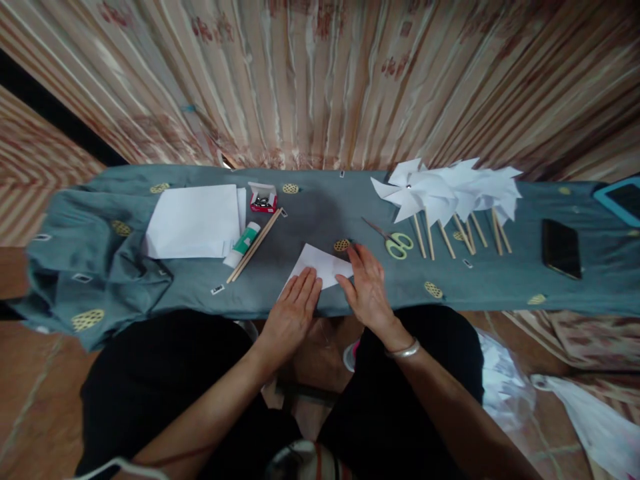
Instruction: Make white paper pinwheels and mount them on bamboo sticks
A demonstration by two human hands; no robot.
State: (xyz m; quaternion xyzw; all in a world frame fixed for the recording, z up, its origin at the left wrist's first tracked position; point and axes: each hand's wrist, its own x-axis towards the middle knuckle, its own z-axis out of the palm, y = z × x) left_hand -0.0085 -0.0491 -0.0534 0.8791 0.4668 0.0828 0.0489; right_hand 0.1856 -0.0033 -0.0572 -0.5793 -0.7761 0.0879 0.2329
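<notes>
A folded piece of white paper [323,262] lies on the cloth-covered table in front of me, its point toward the right. My left hand [295,303] is laid flat on its near left part, fingers stretched out and pressing it down. At the paper's right corner is my right hand [369,287], thumb and fingers spread apart around the tip, the thumb touching the paper's edge. A silver bangle circles that wrist. Green-handled scissors [397,245] lie to the right of my right hand.
To the left are a stack of white paper [195,220], a glue stick [243,244], wooden sticks [256,247] and a red box of small metal pieces [263,199]. Several white paper pinwheels [450,190] on sticks lie to the right, then a phone [561,248]. A curtain [310,80] hangs behind.
</notes>
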